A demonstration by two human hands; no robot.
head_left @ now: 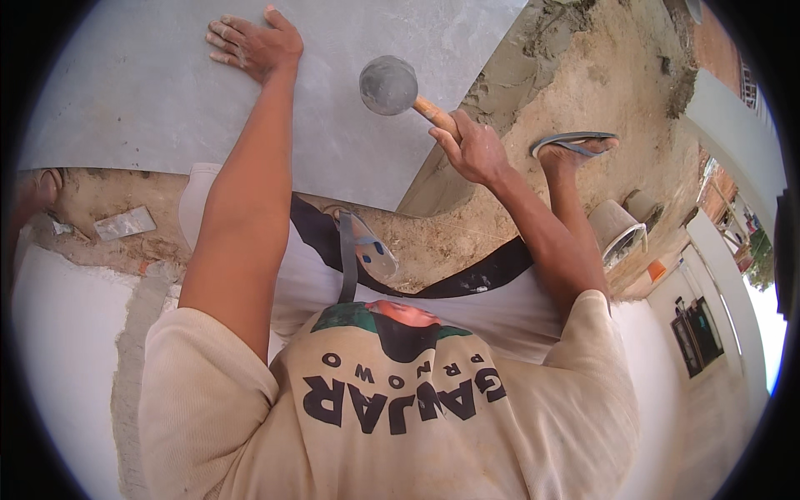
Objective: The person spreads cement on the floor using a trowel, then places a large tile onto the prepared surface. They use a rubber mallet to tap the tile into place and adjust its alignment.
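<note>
The left hand is pressing flat, fingers spread, on the grey tile, steadying it; the right hand is gripping a rubber mallet raised above that tile.

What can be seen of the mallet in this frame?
The mallet has a round, dull grey head, rubber by the look of it, dusted with cement, on a pale wooden handle. The right hand grips the handle near its lower end, fingers wrapped round. The head is over the large grey tile, near its right edge; contact cannot be told. The left hand lies flat on the tile.
</note>
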